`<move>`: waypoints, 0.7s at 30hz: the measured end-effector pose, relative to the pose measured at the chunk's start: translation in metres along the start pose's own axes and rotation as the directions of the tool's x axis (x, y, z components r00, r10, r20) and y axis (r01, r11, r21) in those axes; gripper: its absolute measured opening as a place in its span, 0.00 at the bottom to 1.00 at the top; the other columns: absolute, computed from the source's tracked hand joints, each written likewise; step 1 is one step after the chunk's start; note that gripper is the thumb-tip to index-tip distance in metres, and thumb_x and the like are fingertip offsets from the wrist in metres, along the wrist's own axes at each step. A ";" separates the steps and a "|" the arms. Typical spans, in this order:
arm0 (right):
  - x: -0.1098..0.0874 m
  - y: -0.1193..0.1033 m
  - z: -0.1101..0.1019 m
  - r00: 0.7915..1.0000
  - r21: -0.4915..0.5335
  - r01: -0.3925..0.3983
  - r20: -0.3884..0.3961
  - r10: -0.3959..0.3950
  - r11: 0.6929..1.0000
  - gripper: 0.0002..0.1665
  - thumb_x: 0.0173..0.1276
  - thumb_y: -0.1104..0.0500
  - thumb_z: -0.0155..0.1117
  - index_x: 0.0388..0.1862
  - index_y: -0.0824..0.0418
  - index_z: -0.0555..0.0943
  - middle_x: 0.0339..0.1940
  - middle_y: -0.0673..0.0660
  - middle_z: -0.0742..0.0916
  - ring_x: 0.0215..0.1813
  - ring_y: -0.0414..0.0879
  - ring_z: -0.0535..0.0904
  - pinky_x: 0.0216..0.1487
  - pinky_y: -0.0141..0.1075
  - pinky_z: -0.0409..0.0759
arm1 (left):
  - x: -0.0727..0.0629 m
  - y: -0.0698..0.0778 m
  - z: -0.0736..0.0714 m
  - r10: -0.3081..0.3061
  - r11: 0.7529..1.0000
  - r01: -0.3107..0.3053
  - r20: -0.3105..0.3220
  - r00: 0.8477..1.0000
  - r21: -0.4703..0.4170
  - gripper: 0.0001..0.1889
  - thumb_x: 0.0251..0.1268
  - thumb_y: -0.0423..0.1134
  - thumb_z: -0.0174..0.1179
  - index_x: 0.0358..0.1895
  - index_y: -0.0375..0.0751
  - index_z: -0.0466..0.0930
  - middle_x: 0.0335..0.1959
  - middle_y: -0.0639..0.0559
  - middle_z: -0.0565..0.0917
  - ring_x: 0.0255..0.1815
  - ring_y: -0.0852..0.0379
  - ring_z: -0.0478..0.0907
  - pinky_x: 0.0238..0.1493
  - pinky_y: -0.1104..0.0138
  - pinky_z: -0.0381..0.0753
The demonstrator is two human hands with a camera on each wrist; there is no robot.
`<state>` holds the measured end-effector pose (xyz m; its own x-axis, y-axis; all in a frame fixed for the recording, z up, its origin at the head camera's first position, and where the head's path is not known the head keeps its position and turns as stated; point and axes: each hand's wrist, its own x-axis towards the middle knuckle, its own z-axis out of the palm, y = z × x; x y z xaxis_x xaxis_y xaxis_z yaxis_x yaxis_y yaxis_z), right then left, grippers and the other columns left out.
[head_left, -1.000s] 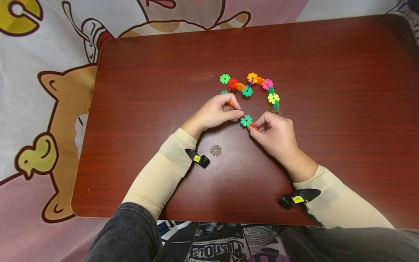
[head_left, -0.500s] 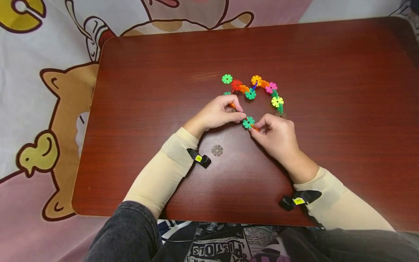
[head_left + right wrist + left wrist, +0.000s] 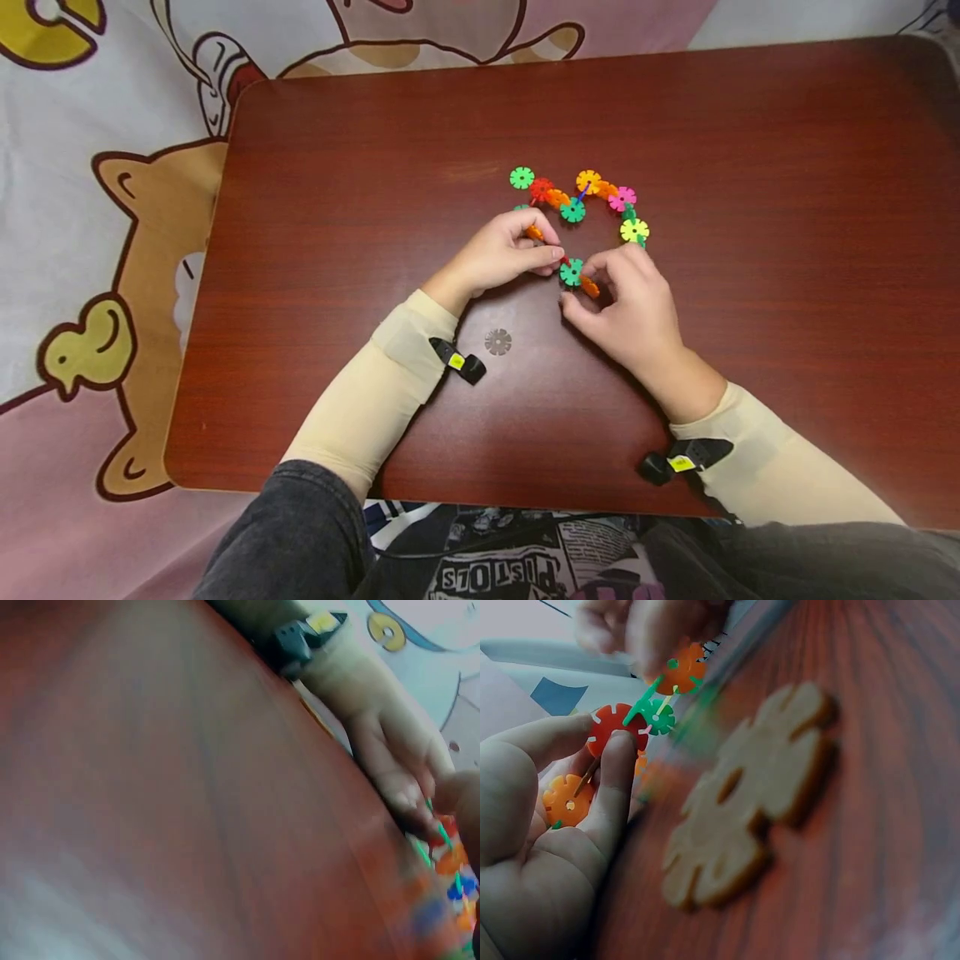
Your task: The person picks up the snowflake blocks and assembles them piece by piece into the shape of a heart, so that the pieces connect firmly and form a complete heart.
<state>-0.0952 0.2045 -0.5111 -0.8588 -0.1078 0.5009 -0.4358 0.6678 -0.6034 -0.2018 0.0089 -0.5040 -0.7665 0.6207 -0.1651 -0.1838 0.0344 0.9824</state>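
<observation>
My left hand (image 3: 502, 254) pinches a red snowflake disc (image 3: 604, 739) between thumb and index finger, as the left wrist view shows. Slotted to it is a green disc (image 3: 572, 272), and an orange disc (image 3: 590, 287) joins that one edge-on. My right hand (image 3: 633, 304) is right beside the orange disc, its thumb and fingertips spread apart. Under the left palm another orange disc (image 3: 568, 801) belongs to the same chain. Beyond the hands the chain of colourful discs curves round past a pink disc (image 3: 622, 199) and a yellow disc (image 3: 634, 231); the right hand hides its near end.
A loose grey-brown disc (image 3: 498, 342) lies flat on the brown table (image 3: 375, 167), near the left wrist. Black wrist cameras are strapped to both forearms. A cartoon-patterned cloth (image 3: 60, 250) hangs or lies along the table's left and far sides.
The right thumb and fingers, earlier pinching the orange disc, have parted and moved slightly up. The left hand keeps its pinch and has hardly moved.
</observation>
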 end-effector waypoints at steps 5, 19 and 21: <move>-0.012 -0.023 0.012 0.982 0.116 0.178 0.042 -0.184 0.977 0.07 0.60 0.60 0.73 0.33 0.59 0.82 0.29 0.54 0.81 0.30 0.47 0.76 0.32 0.40 0.74 | 0.000 -0.002 -0.001 0.001 1.000 -0.001 -0.002 1.000 0.000 0.04 0.73 0.25 0.66 0.41 0.33 0.79 0.37 0.41 0.86 0.37 0.54 0.88 0.47 0.57 0.89; -0.033 -0.049 0.031 0.841 0.045 0.305 0.456 -0.291 0.951 0.22 0.70 0.50 0.75 0.62 0.52 0.89 0.37 0.50 0.80 0.32 0.48 0.78 0.33 0.44 0.78 | -0.003 0.001 0.001 0.005 1.000 -0.005 0.004 1.000 0.017 0.05 0.73 0.26 0.66 0.40 0.33 0.78 0.37 0.42 0.86 0.37 0.52 0.88 0.47 0.57 0.89; -0.033 -0.050 0.031 0.825 0.026 0.321 0.484 -0.293 0.947 0.23 0.71 0.49 0.74 0.63 0.50 0.89 0.36 0.51 0.78 0.31 0.48 0.76 0.32 0.44 0.77 | -0.003 0.001 0.001 0.006 1.000 -0.006 0.000 1.000 0.020 0.05 0.73 0.26 0.66 0.40 0.33 0.78 0.36 0.42 0.86 0.37 0.53 0.87 0.47 0.57 0.89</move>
<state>-0.0532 0.1519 -0.5165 -0.7111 -0.6408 0.2893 -0.6951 0.5787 -0.4266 -0.1992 0.0081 -0.5030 -0.7675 0.6210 -0.1592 -0.1671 0.0460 0.9849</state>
